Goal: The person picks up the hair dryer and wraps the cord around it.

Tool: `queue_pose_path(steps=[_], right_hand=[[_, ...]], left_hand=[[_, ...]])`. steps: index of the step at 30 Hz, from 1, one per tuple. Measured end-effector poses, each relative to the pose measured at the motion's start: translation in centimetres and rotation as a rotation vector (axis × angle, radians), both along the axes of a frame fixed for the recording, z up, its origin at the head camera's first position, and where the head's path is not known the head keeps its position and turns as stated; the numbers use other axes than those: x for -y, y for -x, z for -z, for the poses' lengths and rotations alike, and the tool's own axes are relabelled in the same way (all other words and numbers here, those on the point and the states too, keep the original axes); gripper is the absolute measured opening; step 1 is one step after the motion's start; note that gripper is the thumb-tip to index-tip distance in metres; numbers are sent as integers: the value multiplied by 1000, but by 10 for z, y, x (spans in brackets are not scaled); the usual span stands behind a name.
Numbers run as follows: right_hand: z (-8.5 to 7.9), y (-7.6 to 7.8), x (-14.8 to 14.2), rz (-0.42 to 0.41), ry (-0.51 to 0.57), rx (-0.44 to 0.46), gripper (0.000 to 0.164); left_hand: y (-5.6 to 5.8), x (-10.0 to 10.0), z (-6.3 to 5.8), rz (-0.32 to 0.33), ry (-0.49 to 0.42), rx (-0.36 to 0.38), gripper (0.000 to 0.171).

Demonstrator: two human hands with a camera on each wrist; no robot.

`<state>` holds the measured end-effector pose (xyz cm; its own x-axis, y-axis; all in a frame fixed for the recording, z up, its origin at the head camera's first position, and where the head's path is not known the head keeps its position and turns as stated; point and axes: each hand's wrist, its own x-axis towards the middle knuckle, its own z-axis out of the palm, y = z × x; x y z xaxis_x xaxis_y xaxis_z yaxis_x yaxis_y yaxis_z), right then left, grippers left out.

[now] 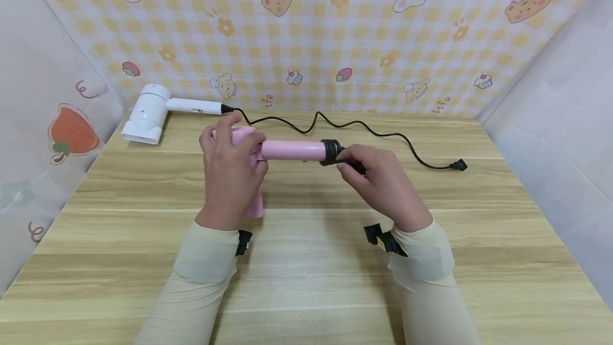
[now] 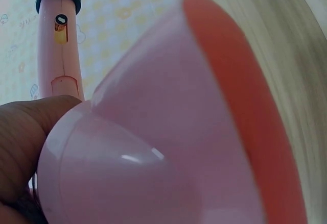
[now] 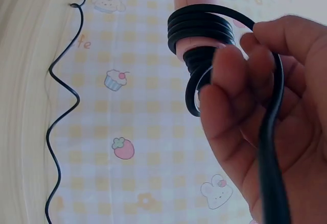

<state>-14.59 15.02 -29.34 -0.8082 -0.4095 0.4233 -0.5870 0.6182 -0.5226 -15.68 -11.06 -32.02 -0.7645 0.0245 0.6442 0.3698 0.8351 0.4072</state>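
Observation:
A pink hair dryer is held up over the table, its handle pointing right. My left hand grips it by the head, thumb and fingers around the barrel. In the left wrist view its wide nozzle fills the middle, with an orange-red inside. Several turns of black cord are wound around the end of the handle. My right hand pinches the cord just beyond these turns, and a length of it runs across the palm in the right wrist view.
A white hair dryer lies at the back left of the wooden table. Its black cord snakes along the back to a plug at the right. A checked cloth with cartoon prints hangs behind.

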Motion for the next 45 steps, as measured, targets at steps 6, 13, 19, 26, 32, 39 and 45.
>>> queue_pose_path(steps=[6, 13, 19, 26, 32, 39, 45], right_hand=[[0, 2, -1, 61, 44, -51, 6], [-1, 2, -5, 137, 85, -34, 14], [-2, 2, -6, 142, 95, -19, 9], [-1, 4, -7, 129, 72, -77, 7], [0, 5, -10, 206, 88, -59, 14], [0, 5, -13, 210, 122, -34, 9], [0, 7, -13, 148, 152, -44, 8]], left_hand=[[0, -1, -2, 32, 30, -8, 28], [-1, -1, -6, 66, 69, -24, 29], [-1, -1, -6, 84, 79, -54, 30], [-1, -1, -7, 102, 90, -58, 29], [-1, -1, -8, 140, 102, -70, 28], [-1, 1, -10, 189, 95, -108, 28], [1, 5, -11, 243, 73, -153, 27]])
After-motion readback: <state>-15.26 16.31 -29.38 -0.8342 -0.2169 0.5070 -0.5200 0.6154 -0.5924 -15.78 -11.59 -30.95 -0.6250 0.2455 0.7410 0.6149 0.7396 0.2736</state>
